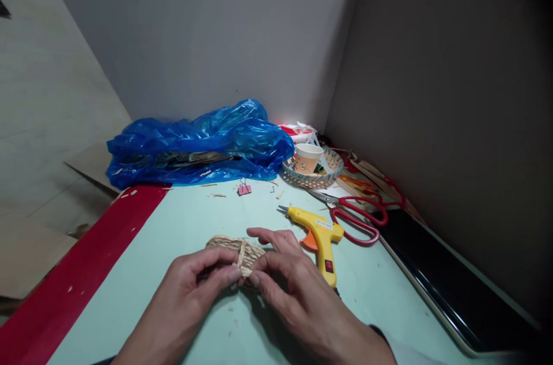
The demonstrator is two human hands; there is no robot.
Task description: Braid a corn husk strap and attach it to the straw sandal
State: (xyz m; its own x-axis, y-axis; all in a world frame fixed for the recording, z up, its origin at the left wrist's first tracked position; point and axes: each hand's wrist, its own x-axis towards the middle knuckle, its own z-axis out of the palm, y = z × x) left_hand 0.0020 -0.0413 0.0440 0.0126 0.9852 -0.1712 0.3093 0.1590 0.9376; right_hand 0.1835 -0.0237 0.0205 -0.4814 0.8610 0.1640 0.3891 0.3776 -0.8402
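Observation:
Between my two hands is a small woven straw piece (228, 242), tan, with rows of twisted cord and a flat strand crossing over it. My left hand (196, 281) grips its left side, thumb and forefinger pinched at the near edge. From the right, my right hand (289, 273) pinches the same piece near the crossing strand, its upper fingers stretched out above. The fingers hide much of the lower part. Just right of my right hand lies a yellow glue gun (320, 232) with an orange trigger, its nozzle pointing left and away.
Red-handled scissors (354, 215) lie beyond the glue gun. A basket (311, 181) holds a paper cup (307, 158). A blue plastic bag (203, 140) with flat strips lies along the back wall. A pink binder clip (244, 188) and straw scraps dot the table. A black tray-like object (449, 278) is at right.

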